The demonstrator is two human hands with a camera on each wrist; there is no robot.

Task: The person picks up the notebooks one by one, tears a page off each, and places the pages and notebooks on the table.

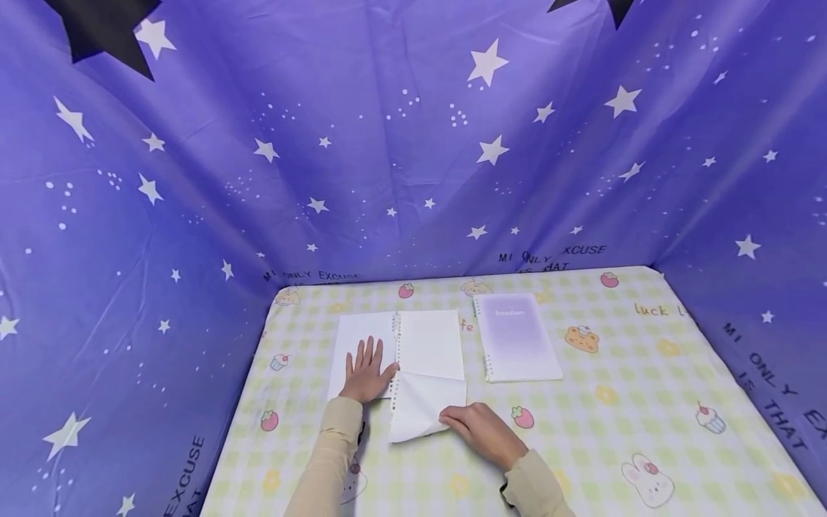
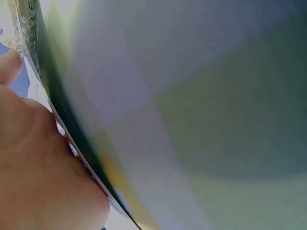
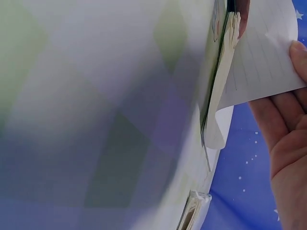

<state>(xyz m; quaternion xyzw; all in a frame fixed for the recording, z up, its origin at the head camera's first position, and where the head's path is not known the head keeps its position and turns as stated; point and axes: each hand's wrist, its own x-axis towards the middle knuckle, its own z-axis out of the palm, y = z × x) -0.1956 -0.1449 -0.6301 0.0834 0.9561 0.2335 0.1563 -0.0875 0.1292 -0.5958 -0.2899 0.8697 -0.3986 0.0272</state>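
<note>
An open loose-leaf notebook lies on the table, binder rings along its middle. My left hand rests spread on its white left side, thumb reaching the rings. With thumb and fingers, my right hand pinches the lower right corner of a lined page, which is lifted and bent up along its bottom. In the right wrist view, the raised page sits between the thumb and the fingers. Only the heel of the left hand and part of a digit show in the left wrist view.
A closed purple notebook marked "freedom" lies to the right of the open one, its rings on the left. Underneath is a green-and-white checked tablecloth with cartoon prints. Blue star-patterned curtains stand along the table's back and sides.
</note>
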